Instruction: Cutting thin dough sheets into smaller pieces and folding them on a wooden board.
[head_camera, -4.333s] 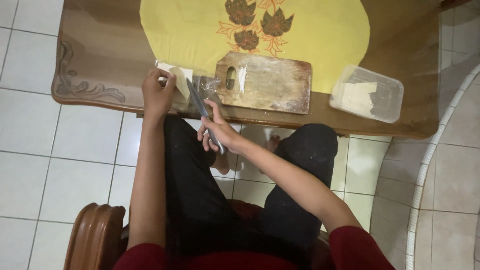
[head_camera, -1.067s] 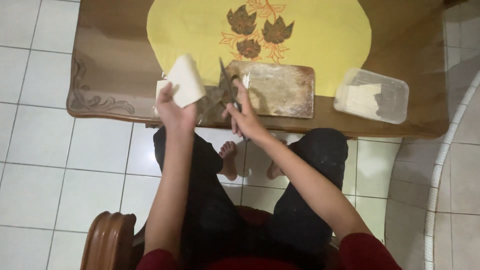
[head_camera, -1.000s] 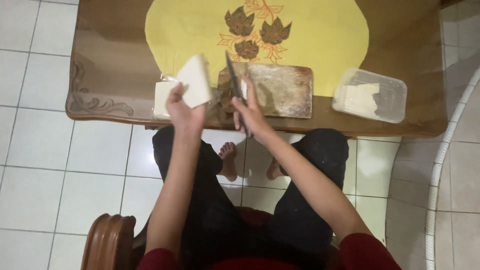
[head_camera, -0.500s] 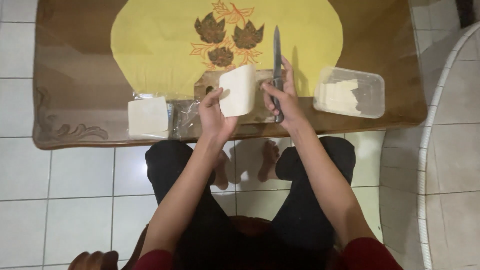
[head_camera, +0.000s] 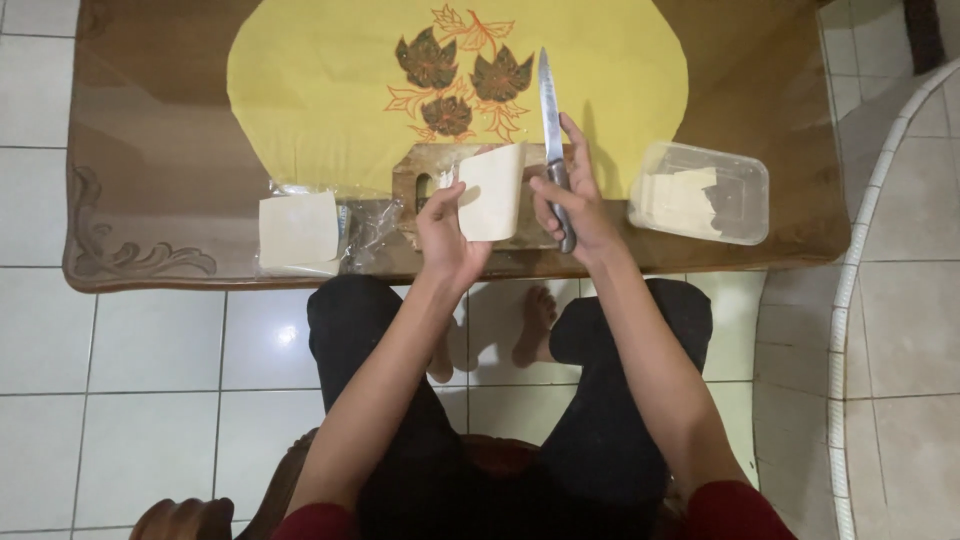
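Hands (head_camera: 450, 235) holding pale sheet (head_camera: 490, 190), knife (head_camera: 552, 130)

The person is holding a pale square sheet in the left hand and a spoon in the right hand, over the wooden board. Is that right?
Not quite. The right hand holds a knife, not a spoon; its blade points away from the person. The head view shows it. The rest fits: the left hand holds a pale square sheet over the wooden board.
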